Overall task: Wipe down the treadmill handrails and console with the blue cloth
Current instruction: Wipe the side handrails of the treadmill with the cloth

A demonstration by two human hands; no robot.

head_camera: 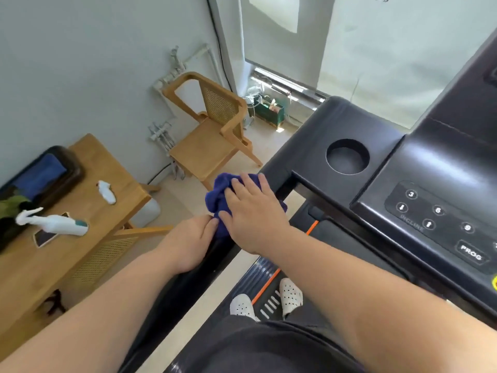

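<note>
I'm wiping the handrail (pixel 183 288): my right hand (pixel 254 212) presses flat fingers (pixel 239 185) on the blue cloth (pixel 216 196), my left hand (pixel 188 243) grips the handrail; I'd do the console (pixel 430 170) next.

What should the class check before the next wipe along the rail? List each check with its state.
1. Cloth on the handrail: ok.
2. Right hand flat on the cloth: ok.
3. Left hand pinching the cloth's near edge: ok.
4. Console wiped: cannot tell.
5. Cup holder free of items: ok.
6. Shoes on the deck: ok.
</note>
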